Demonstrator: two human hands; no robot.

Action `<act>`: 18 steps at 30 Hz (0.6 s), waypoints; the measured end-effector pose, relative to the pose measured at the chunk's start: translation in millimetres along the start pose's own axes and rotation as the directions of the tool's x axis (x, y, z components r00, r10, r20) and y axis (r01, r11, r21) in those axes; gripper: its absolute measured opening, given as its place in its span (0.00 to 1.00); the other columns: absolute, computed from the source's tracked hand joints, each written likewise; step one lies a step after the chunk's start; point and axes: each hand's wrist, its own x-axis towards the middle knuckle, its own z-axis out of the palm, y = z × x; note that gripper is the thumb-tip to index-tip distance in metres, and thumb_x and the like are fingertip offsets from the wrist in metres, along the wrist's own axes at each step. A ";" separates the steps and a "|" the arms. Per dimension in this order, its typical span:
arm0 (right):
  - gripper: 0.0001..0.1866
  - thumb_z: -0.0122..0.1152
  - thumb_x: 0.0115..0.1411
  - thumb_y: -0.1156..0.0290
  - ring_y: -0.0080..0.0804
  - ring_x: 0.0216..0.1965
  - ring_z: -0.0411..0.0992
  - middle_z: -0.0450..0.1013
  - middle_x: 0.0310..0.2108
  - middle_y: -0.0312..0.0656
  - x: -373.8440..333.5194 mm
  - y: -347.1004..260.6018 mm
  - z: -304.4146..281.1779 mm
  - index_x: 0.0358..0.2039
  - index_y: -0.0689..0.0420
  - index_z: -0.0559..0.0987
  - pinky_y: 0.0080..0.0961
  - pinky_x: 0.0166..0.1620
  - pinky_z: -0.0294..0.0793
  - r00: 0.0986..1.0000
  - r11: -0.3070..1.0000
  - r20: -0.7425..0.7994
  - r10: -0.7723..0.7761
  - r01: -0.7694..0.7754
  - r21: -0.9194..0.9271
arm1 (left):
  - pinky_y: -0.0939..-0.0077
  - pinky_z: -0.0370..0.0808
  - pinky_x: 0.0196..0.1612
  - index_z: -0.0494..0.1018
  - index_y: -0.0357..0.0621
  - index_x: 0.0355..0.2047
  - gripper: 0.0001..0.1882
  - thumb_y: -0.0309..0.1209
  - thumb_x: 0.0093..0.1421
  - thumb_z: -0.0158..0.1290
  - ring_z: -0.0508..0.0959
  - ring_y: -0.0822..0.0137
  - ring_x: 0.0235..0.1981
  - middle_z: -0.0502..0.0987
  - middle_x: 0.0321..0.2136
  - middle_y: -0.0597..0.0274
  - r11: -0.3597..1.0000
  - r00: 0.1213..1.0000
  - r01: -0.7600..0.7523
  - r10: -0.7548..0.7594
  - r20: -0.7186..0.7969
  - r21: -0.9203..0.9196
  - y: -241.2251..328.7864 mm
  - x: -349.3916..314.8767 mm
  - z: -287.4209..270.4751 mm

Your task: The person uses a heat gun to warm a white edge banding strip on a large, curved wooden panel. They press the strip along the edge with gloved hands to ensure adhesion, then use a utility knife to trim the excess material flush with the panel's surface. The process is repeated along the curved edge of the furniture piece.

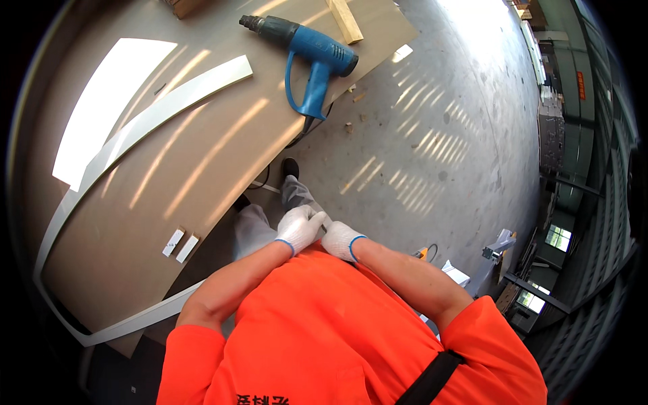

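Small dark piece point(324, 229) sits between the two gloved hands, right in front of the person's body; mostly covered by fingers, exact kind not readable. Left hand point(298, 226): white knit glove, blue cuff edge, fingers bent inward, thumb side toward the piece. Right hand point(339, 241): same glove, curled too, slightly lower in view, knuckles facing the left hand. Both are folded around the piece's spot, close together; contact points hidden, so cannot tell which one actually grips it. Elbows bent and out to the sides, bare forearms angling inward from lower left and lower right, meeting just above the orange shirt point(304, 324). Hands are off the bench point(135, 253), to its right; grey trouser leg point(297, 194) and concrete floor point(466, 216) behind them. On the bench: blue heat gun point(317, 54) near the right edge, nozzle to the left; long white strip point(158, 111) left of it; two small white blocks point(173, 241) point(187, 248) side by side, nearer the left forearm; wooden piece point(345, 21) at top.
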 end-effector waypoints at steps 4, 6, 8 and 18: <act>0.31 0.57 0.64 0.73 0.68 0.52 0.81 0.82 0.49 0.69 9.5 0.2 -2.9 0.69 0.64 0.73 0.49 0.53 0.81 0.998 0.996 0.018 -0.053 0.055 -0.071 | 0.52 0.80 0.49 0.86 0.37 0.35 0.26 0.52 0.67 0.59 0.86 0.42 0.44 0.86 0.39 0.38 1.000 1.000 0.005 -0.005 -0.008 -0.002 3.1 0.0 -0.1; 0.30 0.57 0.65 0.72 0.69 0.52 0.81 0.82 0.49 0.68 21.9 11.4 9.3 0.68 0.63 0.75 0.50 0.52 0.82 0.993 0.986 -0.019 -0.120 0.116 -0.122 | 0.51 0.80 0.49 0.85 0.36 0.35 0.28 0.53 0.68 0.57 0.86 0.40 0.44 0.86 0.38 0.37 0.999 0.999 -0.025 0.026 -0.021 0.047 -3.0 3.5 4.1; 0.27 0.57 0.66 0.72 0.68 0.52 0.81 0.82 0.49 0.67 -3.2 -5.0 -2.2 0.66 0.63 0.77 0.50 0.53 0.81 0.986 0.988 -0.084 -0.144 0.139 -0.063 | 0.48 0.79 0.49 0.84 0.34 0.34 0.31 0.55 0.69 0.54 0.85 0.37 0.43 0.85 0.38 0.35 0.999 1.000 -0.013 0.013 -0.012 0.041 4.0 1.0 -4.5; 0.21 0.57 0.66 0.74 0.61 0.48 0.83 0.84 0.47 0.61 32.2 11.0 6.8 0.58 0.64 0.82 0.46 0.51 0.83 0.942 0.847 0.038 -0.333 0.317 -0.426 | 0.47 0.79 0.50 0.84 0.34 0.34 0.31 0.56 0.69 0.54 0.85 0.37 0.44 0.85 0.37 0.35 0.994 0.998 -0.057 0.060 -0.029 0.093 4.7 2.8 -0.4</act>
